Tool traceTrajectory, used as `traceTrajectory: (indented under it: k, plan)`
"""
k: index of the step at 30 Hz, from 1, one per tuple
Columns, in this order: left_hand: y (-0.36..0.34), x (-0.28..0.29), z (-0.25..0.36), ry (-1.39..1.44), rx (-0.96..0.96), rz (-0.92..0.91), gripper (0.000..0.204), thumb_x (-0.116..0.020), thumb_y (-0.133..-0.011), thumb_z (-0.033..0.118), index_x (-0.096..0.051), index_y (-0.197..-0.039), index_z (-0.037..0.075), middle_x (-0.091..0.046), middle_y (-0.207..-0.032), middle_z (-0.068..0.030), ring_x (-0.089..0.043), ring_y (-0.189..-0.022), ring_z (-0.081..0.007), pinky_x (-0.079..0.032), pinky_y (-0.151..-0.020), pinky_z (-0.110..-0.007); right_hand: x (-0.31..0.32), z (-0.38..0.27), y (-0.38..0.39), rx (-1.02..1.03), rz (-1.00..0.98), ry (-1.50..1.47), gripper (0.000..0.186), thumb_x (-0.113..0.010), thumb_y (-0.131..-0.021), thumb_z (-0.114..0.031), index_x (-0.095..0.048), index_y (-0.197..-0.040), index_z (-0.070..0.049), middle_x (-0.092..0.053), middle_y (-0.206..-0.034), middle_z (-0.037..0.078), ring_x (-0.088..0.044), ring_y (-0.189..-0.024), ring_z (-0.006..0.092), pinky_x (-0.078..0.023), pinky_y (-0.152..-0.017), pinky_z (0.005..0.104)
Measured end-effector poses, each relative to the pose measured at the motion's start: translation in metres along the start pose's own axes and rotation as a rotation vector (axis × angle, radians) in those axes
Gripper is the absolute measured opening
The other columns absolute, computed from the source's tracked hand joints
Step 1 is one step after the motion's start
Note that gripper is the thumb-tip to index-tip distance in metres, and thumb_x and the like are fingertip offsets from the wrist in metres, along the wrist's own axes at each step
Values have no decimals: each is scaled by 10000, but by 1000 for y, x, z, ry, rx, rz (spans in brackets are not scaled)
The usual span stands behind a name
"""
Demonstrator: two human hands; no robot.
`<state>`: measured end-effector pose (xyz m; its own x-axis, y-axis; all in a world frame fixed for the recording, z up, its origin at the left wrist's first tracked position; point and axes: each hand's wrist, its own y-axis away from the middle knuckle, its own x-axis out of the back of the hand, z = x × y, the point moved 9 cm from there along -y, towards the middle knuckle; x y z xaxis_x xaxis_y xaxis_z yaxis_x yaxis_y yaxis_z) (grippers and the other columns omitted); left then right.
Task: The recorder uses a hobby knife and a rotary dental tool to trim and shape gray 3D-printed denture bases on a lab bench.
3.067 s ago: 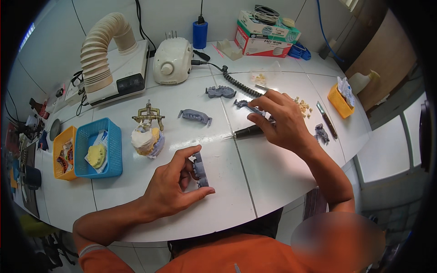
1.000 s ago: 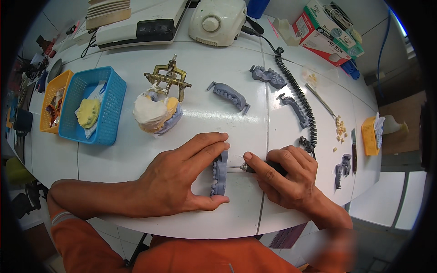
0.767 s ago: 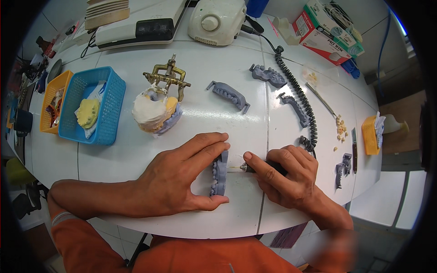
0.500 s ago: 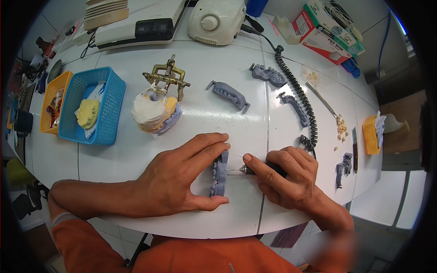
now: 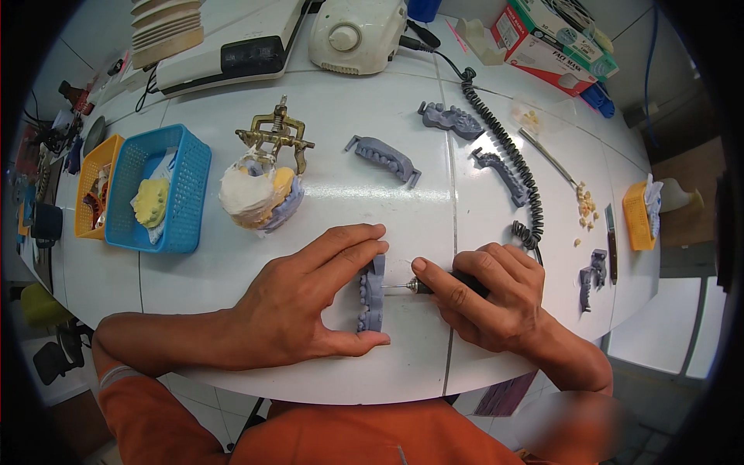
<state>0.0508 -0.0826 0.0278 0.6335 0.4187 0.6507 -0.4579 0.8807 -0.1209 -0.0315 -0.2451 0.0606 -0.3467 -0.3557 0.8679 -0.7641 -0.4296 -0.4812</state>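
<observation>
My left hand (image 5: pixel 298 302) grips a grey-blue resin dental model (image 5: pixel 371 298) upright on the white tiled table (image 5: pixel 248 356), between thumb and fingers. My right hand (image 5: pixel 488 298) is closed round a black rotary handpiece (image 5: pixel 470 285), whose thin metal bit (image 5: pixel 399 287) points left, its tip at the model's right side. A coiled black cord (image 5: pixel 502 143) runs from a white control unit (image 5: pixel 345 35) toward that handpiece. Above my left hand stands a brass articulator (image 5: pixel 275 132) with white, yellow and grey casts (image 5: pixel 248 198). Another grey model (image 5: pixel 380 159) lies above the hands.
Blue basket (image 5: pixel 190 186) with yellow cast and yellow basket (image 5: pixel 93 178) at left; more grey models (image 5: pixel 449 120), a metal rod (image 5: pixel 546 155), small cream pieces (image 5: pixel 585 205), knife (image 5: pixel 612 256) and yellow basket (image 5: pixel 639 217) at right; white extractor (image 5: pixel 217 66) and boxes (image 5: pixel 542 46) behind.
Since 3.1 seconds ago, my right hand took hold of the handpiece and moved down-left, bringing its bit to the model. Over the last second both hands stay almost still; the view shifts slightly.
</observation>
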Motion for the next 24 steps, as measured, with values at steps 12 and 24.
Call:
traceTrajectory:
  k: [12,24]
  plan:
    - [-3,0,1,9,55,-21,960,-1040,-750,355,-592,-1533,28,-544,-1608,-146,-662,-940,-130,-559,-653,-245,0,2,5,-2,34,-30,588,-845,-767,-99,-823,-1351,-159,-599,-834,2,-544,-639,128,-380,-532,299]
    - [-4,2,3,-24,76,-34,973,-1052,-732,358,-604,-1529,27,-551,-1595,-129,-577,-789,-96,-543,-663,-245,0,2,7,-8,68,-20,497,-830,-845,-193,-823,-1343,-184,-547,-777,-28,-530,-655,111,-382,-559,288]
